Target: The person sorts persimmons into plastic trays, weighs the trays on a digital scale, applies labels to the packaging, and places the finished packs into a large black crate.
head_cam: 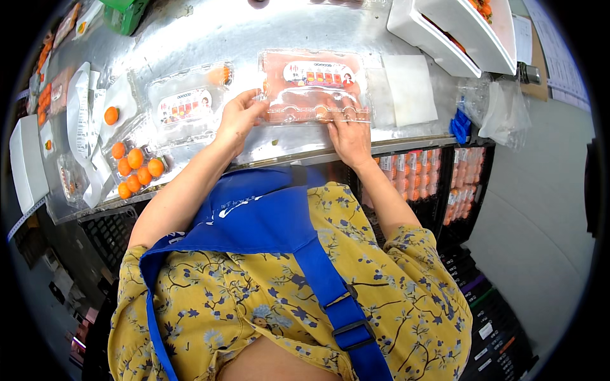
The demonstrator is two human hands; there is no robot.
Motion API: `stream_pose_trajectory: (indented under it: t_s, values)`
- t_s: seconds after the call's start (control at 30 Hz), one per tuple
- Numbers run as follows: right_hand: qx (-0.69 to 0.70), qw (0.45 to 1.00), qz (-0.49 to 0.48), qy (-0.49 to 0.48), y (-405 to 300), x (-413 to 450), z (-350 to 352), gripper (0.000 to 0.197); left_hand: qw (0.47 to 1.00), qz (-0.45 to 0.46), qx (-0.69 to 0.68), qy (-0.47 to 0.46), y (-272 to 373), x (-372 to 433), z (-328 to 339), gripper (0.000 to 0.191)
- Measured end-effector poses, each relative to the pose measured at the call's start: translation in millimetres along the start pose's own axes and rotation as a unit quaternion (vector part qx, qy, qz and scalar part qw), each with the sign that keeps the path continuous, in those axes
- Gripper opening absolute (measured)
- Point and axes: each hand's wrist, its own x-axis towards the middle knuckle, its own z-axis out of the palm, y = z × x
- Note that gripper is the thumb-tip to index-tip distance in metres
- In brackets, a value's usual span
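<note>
A clear plastic clamshell box (317, 97) with a printed label and reddish-orange contents lies on the metal table before me. My left hand (240, 118) grips its left edge, thumb and fingertips at the side. At the front right edge is my right hand (351, 135), its fingers showing through the clear plastic. I cannot tell whether they lie under the lid or behind its rim. Left of this box, another labelled clear clamshell (186, 102) has an orange fruit (219, 75) near its far right corner. White liner sheets (411, 90) lie right of the held box.
Several loose orange fruits (136, 158) sit near the table's front left edge. Printed label strips (83, 114) lie beyond them. White bins (452, 33) stand at the back right, and a green container (125, 14) at the back left. Below the table, black crates (445, 190) hold packed boxes.
</note>
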Motion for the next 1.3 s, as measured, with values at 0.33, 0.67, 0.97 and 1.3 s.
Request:
stream_pose_trajectory:
  t_s: [0.33,0.67,0.97,1.3]
  values:
    - [0.202,0.967,0.15,-0.045,-1.9,-60.9,-20.2,0.025,0.99,0.045,0.129,0.032,-44.0,14.9,4.3,0.065]
    - [0.863,0.288,0.414,-0.043,8.5,-19.0,41.2,0.021,0.936,0.164,0.291,0.11,-64.5,19.7,21.0,0.056]
    - [0.772,0.376,0.512,0.01,2.8,-8.3,37.7,0.017,0.909,0.263,0.297,0.124,-47.6,-10.4,9.1,0.074]
    - [0.782,0.368,0.503,-0.004,7.8,-4.4,45.4,0.024,0.756,0.396,0.52,0.041,-50.6,-1.3,14.6,0.073]
